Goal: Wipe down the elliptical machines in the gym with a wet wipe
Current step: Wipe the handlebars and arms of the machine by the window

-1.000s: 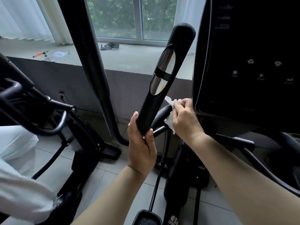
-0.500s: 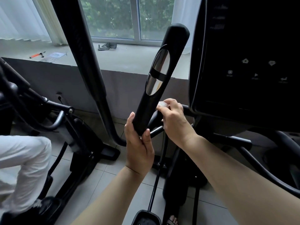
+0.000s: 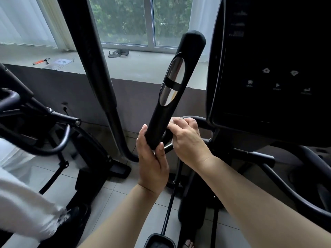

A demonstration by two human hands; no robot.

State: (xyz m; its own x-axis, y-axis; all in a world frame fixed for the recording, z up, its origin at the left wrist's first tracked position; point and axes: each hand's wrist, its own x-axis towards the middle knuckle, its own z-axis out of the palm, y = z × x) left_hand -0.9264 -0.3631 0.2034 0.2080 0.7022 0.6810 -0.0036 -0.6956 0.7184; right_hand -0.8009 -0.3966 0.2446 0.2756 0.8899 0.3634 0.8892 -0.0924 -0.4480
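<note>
My left hand [image 3: 152, 165] clasps the lower end of the black padded elliptical handle with oval silver sensor plates [image 3: 172, 90], which leans up and to the right at centre. Just behind it, my right hand [image 3: 188, 140] is curled over a black curved metal bar [image 3: 202, 120]. I cannot make out the wet wipe under those fingers. The dark glossy console panel [image 3: 268, 68] sits to the right, and beyond it is the grey concrete windowsill [image 3: 143, 67].

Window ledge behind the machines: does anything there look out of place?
Yes. An orange-handled tool, a flat paper packet and a crumpled dark scrap lie loose on the ledge, odd leftovers for a gym. Nothing looks spilled or broken.
</note>
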